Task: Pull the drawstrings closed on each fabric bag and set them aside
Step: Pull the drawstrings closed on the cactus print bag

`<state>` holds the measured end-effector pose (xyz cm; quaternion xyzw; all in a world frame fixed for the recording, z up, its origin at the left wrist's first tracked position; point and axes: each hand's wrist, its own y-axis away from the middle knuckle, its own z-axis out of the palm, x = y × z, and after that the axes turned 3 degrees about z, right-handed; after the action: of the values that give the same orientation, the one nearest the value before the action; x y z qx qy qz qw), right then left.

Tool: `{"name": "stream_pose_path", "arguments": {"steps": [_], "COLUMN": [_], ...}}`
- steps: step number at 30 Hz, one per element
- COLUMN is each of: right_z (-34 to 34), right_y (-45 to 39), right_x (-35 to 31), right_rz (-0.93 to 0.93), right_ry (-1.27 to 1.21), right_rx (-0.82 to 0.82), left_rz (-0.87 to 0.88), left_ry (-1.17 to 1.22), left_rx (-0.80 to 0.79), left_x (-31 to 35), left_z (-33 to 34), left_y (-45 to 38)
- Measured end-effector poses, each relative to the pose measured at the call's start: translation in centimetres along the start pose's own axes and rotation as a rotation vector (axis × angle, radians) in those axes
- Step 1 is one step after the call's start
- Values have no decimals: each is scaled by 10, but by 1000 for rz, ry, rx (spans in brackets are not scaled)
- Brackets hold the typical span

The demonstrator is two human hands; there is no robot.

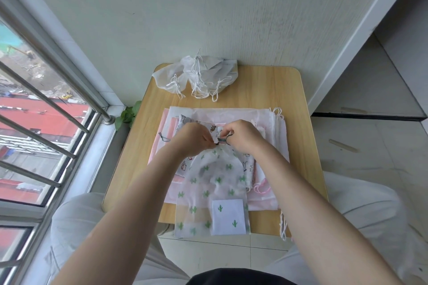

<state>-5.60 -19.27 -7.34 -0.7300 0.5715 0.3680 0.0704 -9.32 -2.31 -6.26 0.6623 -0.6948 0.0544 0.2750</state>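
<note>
A white fabric bag printed with green cacti (215,183) lies over a stack of flat bags, its bottom hanging past the table's near edge. Its mouth is gathered tight between my hands. My left hand (192,139) pinches the gathered neck. My right hand (243,136) pinches the dark green drawstring (225,142) right beside it. Under it lie a cartoon-print bag (185,166) and pale pink and white bags (231,113). Several closed white bags (199,76) with white cords are heaped at the table's far edge.
The small wooden table (266,90) stands against a wall. A barred window (46,122) runs along the left, with a green plant (128,114) in the corner. A loose green cord end (164,138) lies at the stack's left. My knees flank the table.
</note>
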Motion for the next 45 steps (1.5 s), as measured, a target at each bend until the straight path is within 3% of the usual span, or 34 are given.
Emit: {"name": "stream_pose_path", "arguments": {"steps": [5, 9, 12, 15, 18, 20, 27, 34, 37, 39, 41, 45], "right_z": [4, 4, 3, 3, 5, 6, -2, -22, -28, -30, -26, -6], "right_y": [1, 0, 0, 0, 1, 1, -11, -14, -15, -17, -20, -17], "right_x": [-1, -2, -2, -5, -7, -7, 10, -7, -21, -28, -28, -13], "right_rz": [-20, -22, -7, -12, -14, -17, 94, 97, 0, -54, -25, -11], "right_ry": [17, 68, 91, 91, 113, 127, -263, -475, -811, -1066, -1026, -527], "right_rx": [3, 21, 18, 15, 0, 2, -103, -139, -217, -196, -89, -59], "left_rz": [-26, -67, -89, -126, -106, -96, -259, -41, -29, -81, -149, -251], "left_ry": [-174, -140, 119, 569, 959, 1094, 653, 364, 330, 436, 600, 825], "left_rx": [-98, -92, -59, -17, -54, -81, 208, 69, 90, 73, 64, 16], "left_x": [2, -1, 2, 9, 8, 6, 2, 7, 4, 4, 5, 1], "left_z": [-8, -16, -21, -17, -5, 3, 17, 17, 19, 18, 16, 10], "left_y": [2, 1, 4, 8, 10, 11, 5, 2, 1, -1, -2, 0]}}
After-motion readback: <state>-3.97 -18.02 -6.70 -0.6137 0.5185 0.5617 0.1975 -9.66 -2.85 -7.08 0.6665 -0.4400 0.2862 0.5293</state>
